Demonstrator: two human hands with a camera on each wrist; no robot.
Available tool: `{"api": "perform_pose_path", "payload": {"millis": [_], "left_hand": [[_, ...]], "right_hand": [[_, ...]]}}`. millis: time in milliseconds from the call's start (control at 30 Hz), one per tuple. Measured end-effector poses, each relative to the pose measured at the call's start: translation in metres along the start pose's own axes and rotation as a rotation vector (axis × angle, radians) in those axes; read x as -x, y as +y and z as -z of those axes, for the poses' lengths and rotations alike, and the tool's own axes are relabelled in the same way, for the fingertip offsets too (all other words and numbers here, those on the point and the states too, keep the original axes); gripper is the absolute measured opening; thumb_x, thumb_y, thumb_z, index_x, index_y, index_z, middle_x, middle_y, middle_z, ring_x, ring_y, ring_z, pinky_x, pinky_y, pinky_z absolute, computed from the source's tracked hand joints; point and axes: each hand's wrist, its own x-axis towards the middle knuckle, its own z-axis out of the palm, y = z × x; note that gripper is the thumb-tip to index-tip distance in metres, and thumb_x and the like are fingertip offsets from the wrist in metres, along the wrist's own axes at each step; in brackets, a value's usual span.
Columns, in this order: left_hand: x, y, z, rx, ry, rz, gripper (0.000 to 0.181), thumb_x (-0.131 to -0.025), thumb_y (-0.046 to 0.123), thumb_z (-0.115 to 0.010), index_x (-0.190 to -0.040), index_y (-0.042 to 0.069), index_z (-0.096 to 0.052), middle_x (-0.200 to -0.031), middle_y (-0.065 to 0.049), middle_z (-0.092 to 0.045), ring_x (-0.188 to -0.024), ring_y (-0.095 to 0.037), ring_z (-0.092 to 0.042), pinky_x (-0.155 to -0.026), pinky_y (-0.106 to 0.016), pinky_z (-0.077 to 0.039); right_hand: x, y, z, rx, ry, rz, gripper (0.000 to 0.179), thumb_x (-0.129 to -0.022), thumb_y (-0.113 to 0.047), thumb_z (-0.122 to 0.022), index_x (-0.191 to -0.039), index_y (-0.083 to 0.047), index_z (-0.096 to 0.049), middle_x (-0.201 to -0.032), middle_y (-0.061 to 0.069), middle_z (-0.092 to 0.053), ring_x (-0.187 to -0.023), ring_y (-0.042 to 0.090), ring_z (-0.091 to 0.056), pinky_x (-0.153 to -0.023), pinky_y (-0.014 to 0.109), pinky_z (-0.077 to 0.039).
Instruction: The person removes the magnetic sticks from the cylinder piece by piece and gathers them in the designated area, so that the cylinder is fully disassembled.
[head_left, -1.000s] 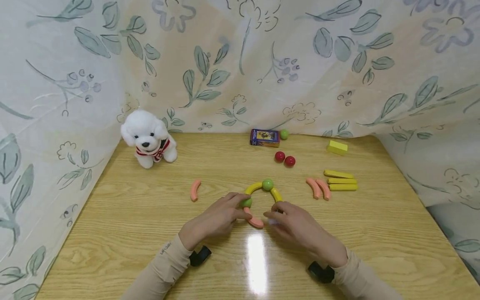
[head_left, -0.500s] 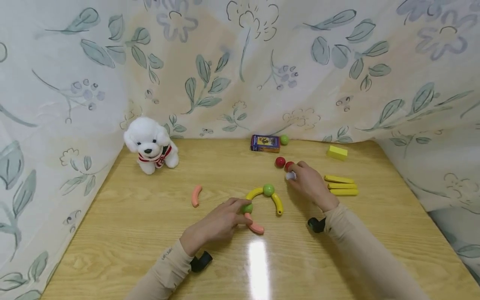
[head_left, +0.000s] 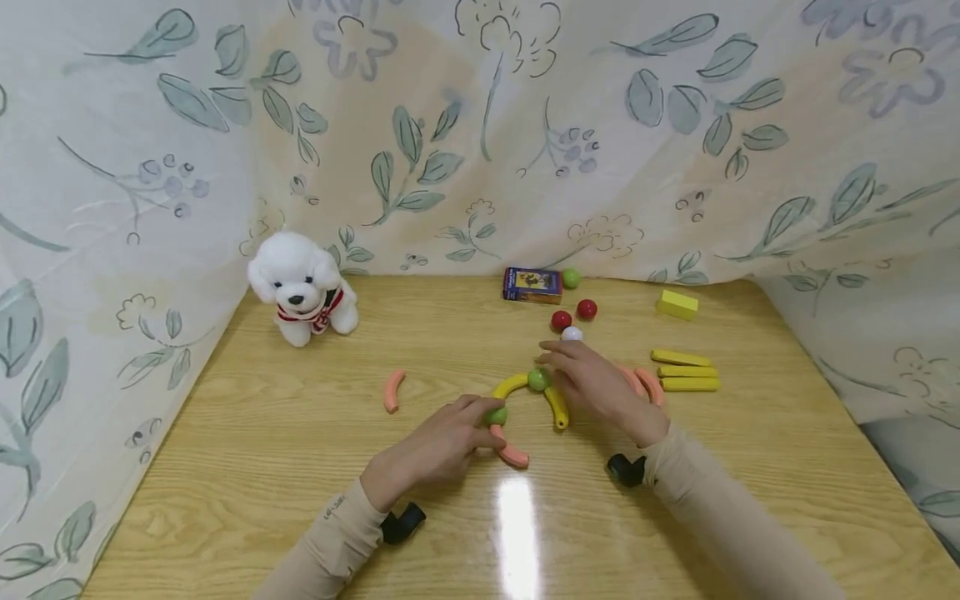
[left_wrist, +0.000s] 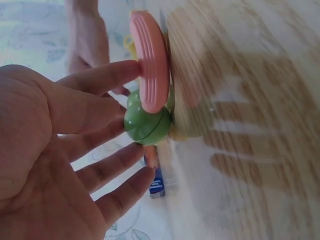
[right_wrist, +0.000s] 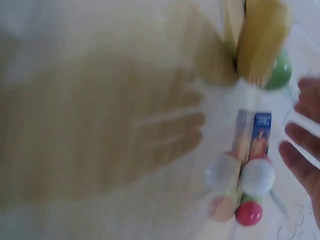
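My left hand [head_left: 442, 446] rests at the arrangement's left side, fingers lightly bent. It touches a green ball [left_wrist: 146, 122] and a pink curved piece [left_wrist: 152, 65]. My right hand [head_left: 596, 383] hovers with its fingers apart and holds nothing, just right of the second green ball [head_left: 538, 380]. A white ball [head_left: 572, 334] lies beyond its fingertips, beside two red balls [head_left: 561, 321]. Two yellow curved pieces [head_left: 557, 408] flank the second green ball in a ring-like arc. The right wrist view is blurred and shows the white ball [right_wrist: 257, 177] apart from the fingers.
A white plush dog [head_left: 300, 287] sits back left. At the back stand a small printed box [head_left: 532, 285] and another green ball [head_left: 571, 277]. Yellow sticks [head_left: 688, 385], a yellow block [head_left: 677, 305] and two pink curved pieces [head_left: 651, 387] lie right. One pink piece [head_left: 393, 392] lies left.
My right hand has moved from the front of the ring up to the red balls, let go of the white ball there, then drawn back slightly left. One red ball has shifted back. The left hand stays.
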Motion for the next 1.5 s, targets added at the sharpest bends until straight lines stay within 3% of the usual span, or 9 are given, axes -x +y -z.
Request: {"api": "perform_pose_path", "payload": {"millis": [133, 300, 500, 767, 900, 1000, 1200, 1367, 1500], "left_hand": [[0.0, 0.002, -0.001, 0.002, 0.052, -0.021, 0.031, -0.095, 0.004, -0.057, -0.109, 0.025, -0.075, -0.143, -0.015, -0.051, -0.132, -0.033, -0.049, -0.108, -0.046, -0.044], [-0.002, 0.004, 0.0, 0.01, 0.093, -0.042, 0.031, -0.096, 0.002, -0.053, -0.102, 0.022, -0.076, -0.124, -0.008, -0.06, -0.115, -0.025, -0.056, -0.098, -0.037, -0.048], [0.0, 0.004, 0.002, 0.027, 0.024, -0.009, 0.022, -0.091, 0.0, -0.058, -0.093, 0.017, -0.073, -0.116, -0.006, -0.062, -0.105, -0.021, -0.057, -0.091, -0.033, -0.049], [-0.002, 0.001, 0.002, -0.025, -0.045, 0.032, 0.017, -0.097, 0.004, -0.053, -0.098, 0.008, -0.07, -0.141, -0.008, -0.055, -0.124, -0.024, -0.054, -0.105, -0.037, -0.046], [-0.002, 0.001, -0.001, 0.001, -0.04, 0.032, 0.024, -0.1, 0.005, -0.047, -0.091, 0.008, -0.069, -0.147, -0.005, -0.051, -0.132, -0.022, -0.05, -0.111, -0.035, -0.041], [-0.003, 0.0, -0.003, 0.045, -0.008, 0.047, 0.023, -0.101, 0.006, -0.048, -0.102, 0.006, -0.07, -0.142, -0.008, -0.055, -0.129, -0.024, -0.053, -0.108, -0.037, -0.044], [-0.016, -0.005, -0.003, 0.034, 0.115, 0.179, 0.023, -0.101, 0.016, -0.053, -0.114, 0.004, -0.068, -0.103, -0.009, -0.066, -0.095, -0.023, -0.063, -0.084, -0.036, -0.053], [-0.04, -0.01, -0.003, -0.038, 0.025, 0.262, 0.021, -0.097, 0.021, -0.058, -0.087, 0.005, -0.068, -0.082, -0.005, -0.062, -0.074, -0.018, -0.057, -0.069, -0.033, -0.049], [-0.05, -0.011, -0.005, -0.068, -0.03, 0.267, 0.024, -0.095, 0.025, -0.062, -0.08, 0.008, -0.068, -0.076, -0.002, -0.058, -0.066, -0.014, -0.05, -0.061, -0.029, -0.045]], "right_hand": [[0.011, -0.011, -0.004, 0.008, -0.064, 0.098, 0.034, -0.09, 0.0, -0.064, -0.124, -0.004, -0.065, -0.132, 0.016, -0.061, -0.121, 0.032, -0.058, -0.098, 0.047, -0.05], [0.028, -0.019, -0.001, 0.1, -0.004, 0.115, 0.027, -0.086, -0.004, -0.071, -0.113, -0.005, -0.07, -0.113, 0.013, -0.067, -0.104, 0.027, -0.064, -0.087, 0.039, -0.055], [0.053, -0.039, 0.008, 0.115, 0.017, 0.032, 0.02, -0.079, -0.011, -0.08, -0.097, -0.009, -0.072, -0.088, 0.003, -0.061, -0.074, 0.011, -0.059, -0.065, 0.024, -0.051], [0.069, -0.078, 0.005, 0.036, -0.042, -0.02, 0.021, -0.08, -0.03, -0.079, -0.086, -0.015, -0.066, -0.076, -0.008, -0.053, -0.059, -0.003, -0.038, -0.053, 0.013, -0.035], [0.069, -0.089, 0.003, 0.037, -0.072, -0.024, 0.026, -0.082, -0.039, -0.077, -0.085, -0.016, -0.065, -0.073, -0.01, -0.052, -0.057, -0.004, -0.035, -0.051, 0.012, -0.032], [0.066, -0.088, 0.003, 0.075, -0.047, -0.042, 0.025, -0.082, -0.038, -0.077, -0.086, -0.016, -0.066, -0.075, -0.008, -0.055, -0.057, -0.003, -0.039, -0.051, 0.014, -0.034], [0.045, -0.076, 0.001, 0.124, 0.063, -0.085, 0.024, -0.081, -0.022, -0.08, -0.101, -0.011, -0.071, -0.089, 0.0, -0.063, -0.065, 0.008, -0.057, -0.056, 0.023, -0.048], [0.026, -0.071, -0.005, 0.145, -0.018, -0.165, 0.037, -0.083, -0.03, -0.078, -0.112, -0.008, -0.07, -0.094, 0.002, -0.064, -0.07, 0.013, -0.061, -0.058, 0.029, -0.051], [0.017, -0.072, -0.01, 0.145, -0.059, -0.171, 0.037, -0.082, -0.034, -0.078, -0.108, -0.01, -0.072, -0.092, 0.001, -0.065, -0.071, 0.013, -0.061, -0.059, 0.03, -0.051]]}}
